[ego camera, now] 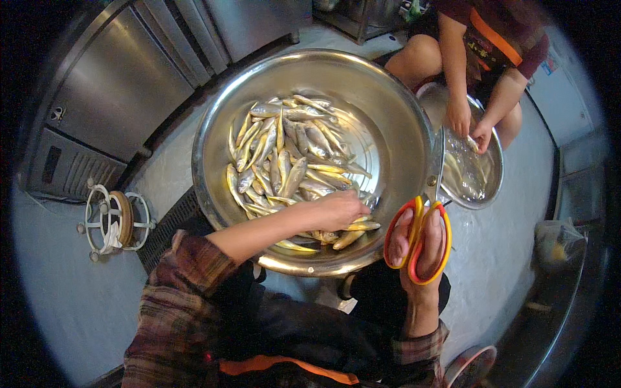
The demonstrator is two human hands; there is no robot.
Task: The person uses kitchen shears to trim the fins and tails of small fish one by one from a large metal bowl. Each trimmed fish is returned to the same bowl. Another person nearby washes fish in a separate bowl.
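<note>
A wide stainless steel basin point(407, 145) stands before me with a heap of small yellow-bellied fish point(291, 179) in it. My left hand point(337, 212) reaches down among the fish at the basin's near right side. Its fingertips are partly hidden, so whether they grip a fish is unclear. Over the basin's right rim, my right hand point(429, 247) holds a pair of scissors point(433, 167) with red and yellow handles. The fingers and thumb pass through the loops. The scissors' blades point away from me and look closed.
At the far right, a co-worker's hands point(468, 126) hold a small fish over a smaller metal basin point(495, 186) containing water and fish. Steel cabinets point(123, 72) line the left. A white wheeled base point(111, 223) lies on the floor at left. A plastic bag point(558, 242) sits at right.
</note>
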